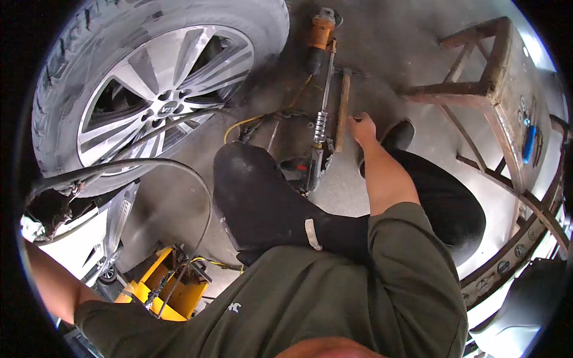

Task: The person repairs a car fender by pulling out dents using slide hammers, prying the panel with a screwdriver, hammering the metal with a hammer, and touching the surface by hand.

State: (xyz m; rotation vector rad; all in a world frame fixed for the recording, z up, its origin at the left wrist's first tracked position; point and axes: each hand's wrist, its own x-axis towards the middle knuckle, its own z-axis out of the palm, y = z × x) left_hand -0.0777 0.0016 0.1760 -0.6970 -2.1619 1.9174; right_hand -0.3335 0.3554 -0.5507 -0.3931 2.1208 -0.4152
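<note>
My right hand (pixel 362 128) is low over the floor, its fingers curled around a small dark spot I cannot make out. Just left of it lies a hammer with a wooden handle (pixel 342 113). Beside that is a long metal rod tool with a coil spring (pixel 320 126). An orange and black power tool (pixel 322 33) lies beyond them. My left forearm (pixel 51 280) reaches out at the left edge, and its hand is out of view. Closest to that side are the car body (pixel 71 238) and a dark cable (pixel 149 161).
A car wheel (pixel 170 107) fills the upper left. On the right stands a worn wooden stool (pixel 492 89) with a blue-handled tool (pixel 529 143) on its top. A yellow machine or box (pixel 188 295) sits at lower left. A yellow hose (pixel 239 126) crosses the floor near my knee.
</note>
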